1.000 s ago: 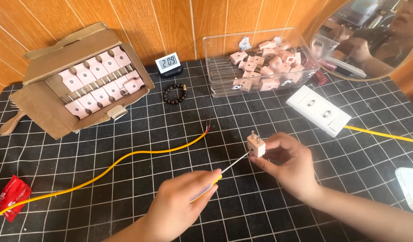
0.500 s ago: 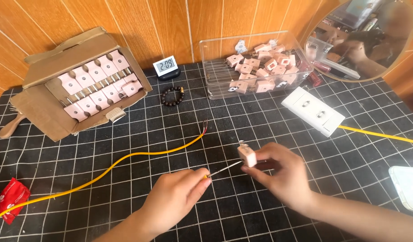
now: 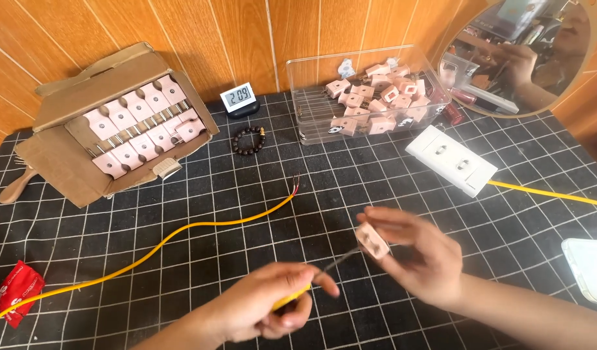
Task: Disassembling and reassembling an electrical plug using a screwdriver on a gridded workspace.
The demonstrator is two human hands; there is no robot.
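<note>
**Plug pinched, screwdriver at its face**

The right hand [image 3: 421, 259] pinched a small pink plug [image 3: 372, 241] by its edges above the mat [image 3: 181, 272]; the left hand [image 3: 272, 311] closed on a yellow-handled screwdriver [image 3: 324, 275], tip at the plug. The plug looked light, hard and likely slippery, best held by its sides. A clear bin [image 3: 370, 97] held loose plugs; a cardboard box [image 3: 117, 123] held rows of them.
</note>
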